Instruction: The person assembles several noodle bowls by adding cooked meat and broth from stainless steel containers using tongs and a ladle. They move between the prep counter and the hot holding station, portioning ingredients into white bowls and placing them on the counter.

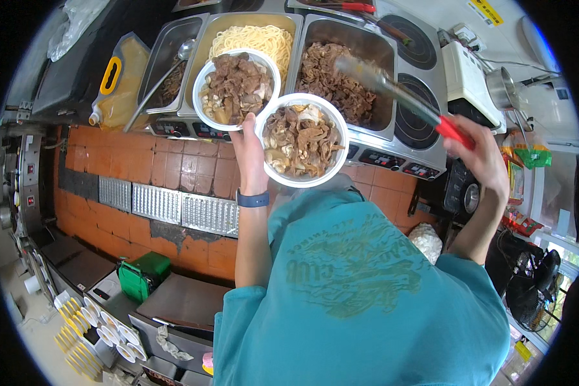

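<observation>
My left hand (249,151) carries two white round bowls side by side, held up in front of the steel food pans. Both the left bowl (233,93) and the right bowl (304,138) are filled with sliced brown meat and pale pieces. In my right hand (479,151) is a pair of tongs (405,96) with a red grip. Their metal end, blurred by motion, hangs over a pan (392,122) of cooked sliced meat (334,77). Behind the left bowl, yellow noodles (254,40) fill part of the middle pan.
A ladle (157,87) leans in the left pan beside a jug (123,80) of yellowish liquid. Round black hobs (418,106) lie right of the meat pan. Below are a red tiled floor (109,154) with metal grates (154,204), and a green box (145,275).
</observation>
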### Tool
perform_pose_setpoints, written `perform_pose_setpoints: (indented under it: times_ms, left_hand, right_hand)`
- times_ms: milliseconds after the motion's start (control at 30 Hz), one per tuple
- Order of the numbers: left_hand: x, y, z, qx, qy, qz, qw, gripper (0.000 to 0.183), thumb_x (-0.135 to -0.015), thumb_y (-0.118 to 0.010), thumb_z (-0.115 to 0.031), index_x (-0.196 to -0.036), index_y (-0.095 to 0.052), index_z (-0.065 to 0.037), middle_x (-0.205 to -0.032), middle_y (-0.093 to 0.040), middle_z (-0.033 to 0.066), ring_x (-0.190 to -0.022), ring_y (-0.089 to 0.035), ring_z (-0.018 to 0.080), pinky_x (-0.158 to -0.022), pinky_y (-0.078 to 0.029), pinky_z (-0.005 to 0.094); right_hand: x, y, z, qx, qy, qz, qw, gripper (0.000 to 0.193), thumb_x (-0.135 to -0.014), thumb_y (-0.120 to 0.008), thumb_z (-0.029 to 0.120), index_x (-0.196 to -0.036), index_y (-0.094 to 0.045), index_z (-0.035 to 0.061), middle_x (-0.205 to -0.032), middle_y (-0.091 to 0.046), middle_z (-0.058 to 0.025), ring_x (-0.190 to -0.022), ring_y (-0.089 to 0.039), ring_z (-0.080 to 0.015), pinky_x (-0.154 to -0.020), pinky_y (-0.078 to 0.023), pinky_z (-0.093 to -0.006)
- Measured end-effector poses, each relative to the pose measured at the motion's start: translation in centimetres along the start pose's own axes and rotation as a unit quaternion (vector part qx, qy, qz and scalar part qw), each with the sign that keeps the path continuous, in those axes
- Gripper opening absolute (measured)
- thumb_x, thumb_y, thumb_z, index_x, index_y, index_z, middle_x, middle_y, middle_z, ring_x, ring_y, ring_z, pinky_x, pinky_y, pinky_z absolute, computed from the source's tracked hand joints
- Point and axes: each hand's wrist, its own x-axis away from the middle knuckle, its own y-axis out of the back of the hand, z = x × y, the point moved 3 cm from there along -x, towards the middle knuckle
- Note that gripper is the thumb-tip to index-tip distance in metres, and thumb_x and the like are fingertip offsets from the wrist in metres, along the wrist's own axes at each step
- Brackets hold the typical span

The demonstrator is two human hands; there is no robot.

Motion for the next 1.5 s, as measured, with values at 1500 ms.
perform_pose_setpoints:
  times_ms: [1500]
  left_hand:
    - [0.4,-0.2,-0.6,0.021,0.051,0.026,0.998,0.058,-0.102,-0.056,-0.027,-0.147,-0.035,0.003,-0.141,-0.050,0.0150,-0.125,-0.052,0.0228,-0.105,-0.041,0.0348]
  right_hand:
    - [-9.6,-13.0,-3.2,0.194,-0.080,0.023,0.978,0.047,-0.087,-0.074,0.032,-0.117,-0.057,0.0009,-0.096,-0.071,-0.0263,-0.096,-0.069,-0.0430,-0.087,-0.055,-0.0493]
